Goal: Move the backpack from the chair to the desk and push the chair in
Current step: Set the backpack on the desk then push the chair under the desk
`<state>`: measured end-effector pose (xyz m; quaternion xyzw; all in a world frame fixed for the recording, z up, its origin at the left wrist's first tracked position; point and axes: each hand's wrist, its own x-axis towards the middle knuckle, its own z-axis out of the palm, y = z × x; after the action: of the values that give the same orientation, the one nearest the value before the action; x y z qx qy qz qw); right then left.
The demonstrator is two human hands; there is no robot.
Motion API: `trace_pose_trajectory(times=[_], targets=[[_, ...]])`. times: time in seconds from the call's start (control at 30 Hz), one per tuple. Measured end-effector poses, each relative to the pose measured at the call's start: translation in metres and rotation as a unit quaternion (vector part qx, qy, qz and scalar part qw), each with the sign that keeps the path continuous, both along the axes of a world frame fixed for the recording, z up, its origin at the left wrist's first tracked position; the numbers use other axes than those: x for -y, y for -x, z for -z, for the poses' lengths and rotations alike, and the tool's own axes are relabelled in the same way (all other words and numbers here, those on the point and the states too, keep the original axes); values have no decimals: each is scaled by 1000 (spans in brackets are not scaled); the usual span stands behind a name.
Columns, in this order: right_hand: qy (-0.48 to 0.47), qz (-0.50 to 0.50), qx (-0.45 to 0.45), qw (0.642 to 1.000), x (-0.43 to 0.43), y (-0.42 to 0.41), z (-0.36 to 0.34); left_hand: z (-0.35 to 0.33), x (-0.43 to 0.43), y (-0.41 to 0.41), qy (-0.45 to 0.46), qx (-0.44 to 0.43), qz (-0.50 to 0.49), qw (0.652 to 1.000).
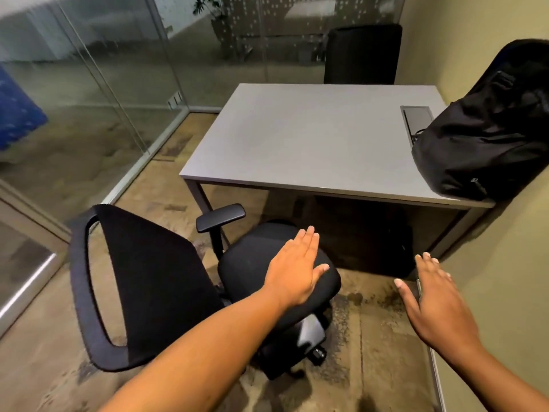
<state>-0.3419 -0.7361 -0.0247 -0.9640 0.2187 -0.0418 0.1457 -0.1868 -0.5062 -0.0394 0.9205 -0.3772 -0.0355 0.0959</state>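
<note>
The black backpack (487, 129) stands on the right end of the grey desk (297, 138), leaning against the wall. A black office chair (142, 281) stands on the floor in front of the desk, pulled out and turned sideways, its mesh back toward the left and its seat bare. My left hand (297, 269) is flat and open over the seat's right part; whether it touches the seat I cannot tell. My right hand (436, 301) hovers open above the floor to the right of the chair, holding nothing.
A second black chair (362, 55) stands behind the desk. A cable hatch (417, 115) is set into the desktop beside the backpack. Glass walls (98, 93) close the room on the left and back. A yellow-green wall (505, 278) runs along the right.
</note>
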Motion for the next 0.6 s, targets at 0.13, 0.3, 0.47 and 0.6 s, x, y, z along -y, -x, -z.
trace_pose_trajectory(times=[0.13,0.3,0.47,0.6], targets=[[5,-4,5,1000,-36,-10,2,-8,-53,-10,4,8,-20,1000],[21,-13,12,1000,-94,-34,4,-21,-116,-36,5,18,-25,1000],[18,24,28,999,-174,-55,2,-36,-196,-72,4,29,13,999],[12,40,28,999,-240,-72,-5,-51,-259,-106,2,44,28,999]])
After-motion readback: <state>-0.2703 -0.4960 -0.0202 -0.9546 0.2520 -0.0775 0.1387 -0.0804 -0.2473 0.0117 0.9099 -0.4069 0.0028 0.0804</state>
